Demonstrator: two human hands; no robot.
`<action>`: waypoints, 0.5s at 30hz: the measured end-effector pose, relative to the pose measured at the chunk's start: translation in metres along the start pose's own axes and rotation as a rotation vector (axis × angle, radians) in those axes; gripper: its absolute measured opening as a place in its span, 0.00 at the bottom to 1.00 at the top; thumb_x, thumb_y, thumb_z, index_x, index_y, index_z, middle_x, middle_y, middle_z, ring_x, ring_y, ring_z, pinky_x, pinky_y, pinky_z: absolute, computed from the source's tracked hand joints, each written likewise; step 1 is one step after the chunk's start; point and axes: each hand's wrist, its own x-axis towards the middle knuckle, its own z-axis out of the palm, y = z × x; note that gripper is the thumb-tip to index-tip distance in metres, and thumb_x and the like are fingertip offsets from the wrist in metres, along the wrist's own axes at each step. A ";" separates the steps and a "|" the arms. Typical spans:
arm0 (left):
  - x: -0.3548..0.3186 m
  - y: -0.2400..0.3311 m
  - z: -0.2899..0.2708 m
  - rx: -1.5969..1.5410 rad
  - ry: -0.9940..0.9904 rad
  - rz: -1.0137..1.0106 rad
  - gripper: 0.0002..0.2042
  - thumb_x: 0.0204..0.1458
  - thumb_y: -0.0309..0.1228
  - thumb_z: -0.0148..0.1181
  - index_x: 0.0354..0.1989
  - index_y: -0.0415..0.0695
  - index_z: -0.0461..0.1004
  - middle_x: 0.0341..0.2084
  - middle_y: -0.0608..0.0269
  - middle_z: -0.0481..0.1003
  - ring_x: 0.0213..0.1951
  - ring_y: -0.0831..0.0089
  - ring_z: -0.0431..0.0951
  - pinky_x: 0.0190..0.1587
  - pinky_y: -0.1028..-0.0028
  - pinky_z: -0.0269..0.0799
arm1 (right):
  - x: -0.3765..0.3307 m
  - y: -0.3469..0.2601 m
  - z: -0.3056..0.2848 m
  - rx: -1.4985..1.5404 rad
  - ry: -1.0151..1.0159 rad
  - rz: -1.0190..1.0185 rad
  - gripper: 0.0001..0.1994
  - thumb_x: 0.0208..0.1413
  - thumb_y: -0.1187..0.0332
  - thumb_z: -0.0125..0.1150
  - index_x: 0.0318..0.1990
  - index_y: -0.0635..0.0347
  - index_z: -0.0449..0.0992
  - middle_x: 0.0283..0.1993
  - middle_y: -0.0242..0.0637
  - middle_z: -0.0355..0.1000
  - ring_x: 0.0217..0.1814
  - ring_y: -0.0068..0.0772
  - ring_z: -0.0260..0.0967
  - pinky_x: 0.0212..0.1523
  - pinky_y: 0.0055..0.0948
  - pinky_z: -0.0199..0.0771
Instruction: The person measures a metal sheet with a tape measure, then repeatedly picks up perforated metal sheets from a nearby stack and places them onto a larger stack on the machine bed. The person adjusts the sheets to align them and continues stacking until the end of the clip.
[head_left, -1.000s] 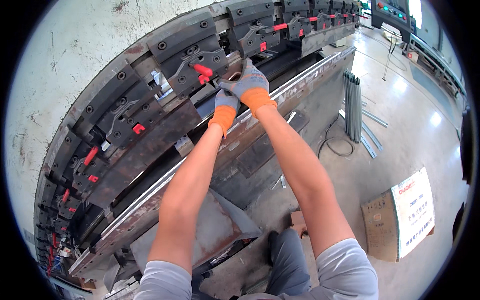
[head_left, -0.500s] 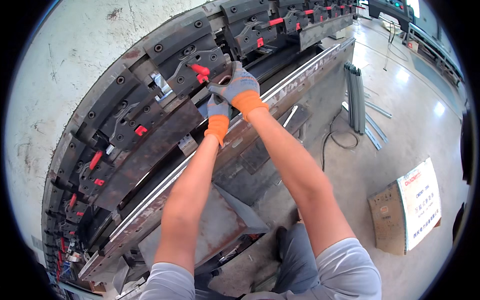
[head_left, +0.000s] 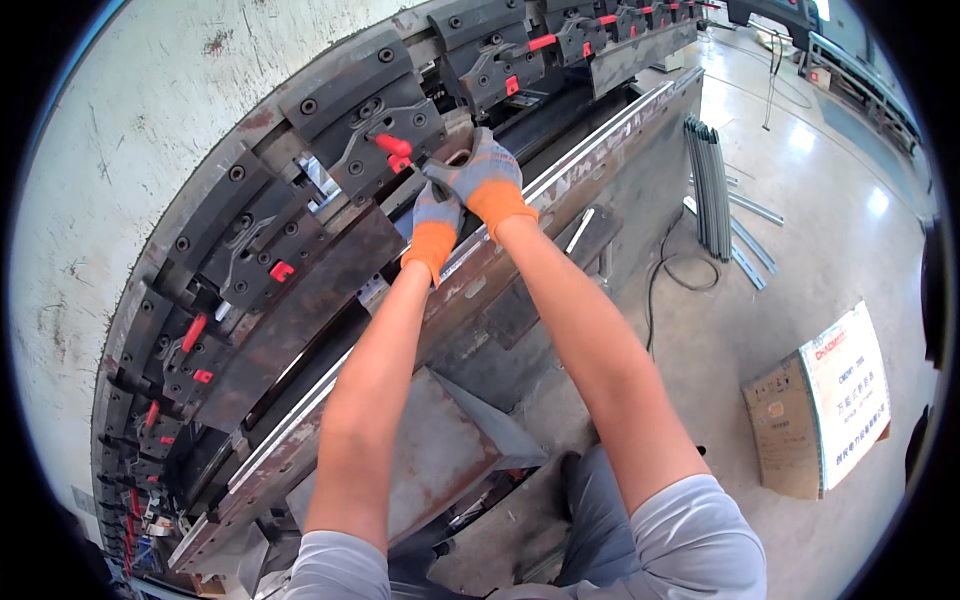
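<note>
Running along your left are dark clamps [head_left: 262, 255] with red tabs [head_left: 282, 271], then a thicker red handle [head_left: 393, 144]. Your left hand [head_left: 436, 210] sits lower, its fingers too hidden to tell their state. A brownish metal piece [head_left: 458, 134] lies just beyond your right hand [head_left: 483, 172], whose thumb and fingers curve apart; whether they pinch it, I cannot tell. Farther right come grey strips [head_left: 708, 190], then a cardboard box [head_left: 785, 430].

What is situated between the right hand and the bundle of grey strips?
In the head view, the long steel rail and grey panel below it lie between the right hand and the bundle.
</note>
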 end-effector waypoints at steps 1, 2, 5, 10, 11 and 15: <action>0.000 0.006 0.006 -0.050 -0.018 0.017 0.16 0.55 0.29 0.61 0.51 0.36 0.75 0.44 0.47 0.82 0.46 0.57 0.82 0.51 0.65 0.74 | 0.001 0.005 -0.002 -0.024 0.005 0.004 0.45 0.36 0.38 0.76 0.56 0.64 0.70 0.53 0.53 0.77 0.57 0.51 0.76 0.57 0.40 0.75; -0.005 0.013 0.009 -0.099 -0.039 0.030 0.16 0.55 0.29 0.61 0.51 0.36 0.75 0.44 0.47 0.82 0.47 0.58 0.81 0.51 0.66 0.73 | 0.001 0.009 -0.007 -0.047 0.008 0.011 0.46 0.36 0.38 0.76 0.56 0.64 0.69 0.52 0.53 0.77 0.57 0.51 0.76 0.57 0.40 0.76; -0.002 0.000 0.001 -0.128 -0.070 -0.004 0.16 0.56 0.28 0.61 0.52 0.36 0.75 0.45 0.50 0.81 0.48 0.62 0.81 0.53 0.68 0.72 | 0.000 -0.005 -0.009 -0.142 -0.050 0.003 0.47 0.36 0.38 0.76 0.57 0.64 0.68 0.52 0.53 0.78 0.55 0.51 0.77 0.56 0.40 0.76; 0.002 0.002 0.016 -0.106 -0.013 0.035 0.17 0.55 0.27 0.61 0.53 0.36 0.75 0.46 0.49 0.81 0.50 0.60 0.81 0.54 0.66 0.73 | 0.008 0.005 -0.014 -0.110 -0.082 -0.009 0.48 0.35 0.39 0.77 0.59 0.66 0.69 0.54 0.53 0.77 0.57 0.52 0.76 0.56 0.41 0.76; 0.002 0.003 0.019 -0.081 0.017 0.019 0.17 0.55 0.27 0.61 0.53 0.36 0.75 0.47 0.48 0.81 0.50 0.59 0.81 0.54 0.66 0.73 | 0.008 0.011 -0.014 -0.113 -0.062 -0.061 0.47 0.35 0.38 0.77 0.57 0.65 0.69 0.53 0.52 0.78 0.56 0.51 0.76 0.56 0.41 0.76; 0.008 0.001 0.026 -0.144 0.016 0.008 0.18 0.54 0.26 0.61 0.53 0.37 0.75 0.48 0.46 0.81 0.51 0.55 0.81 0.54 0.65 0.73 | 0.012 0.010 -0.010 -0.140 -0.031 -0.142 0.46 0.35 0.36 0.76 0.55 0.64 0.70 0.52 0.51 0.78 0.56 0.51 0.76 0.55 0.42 0.76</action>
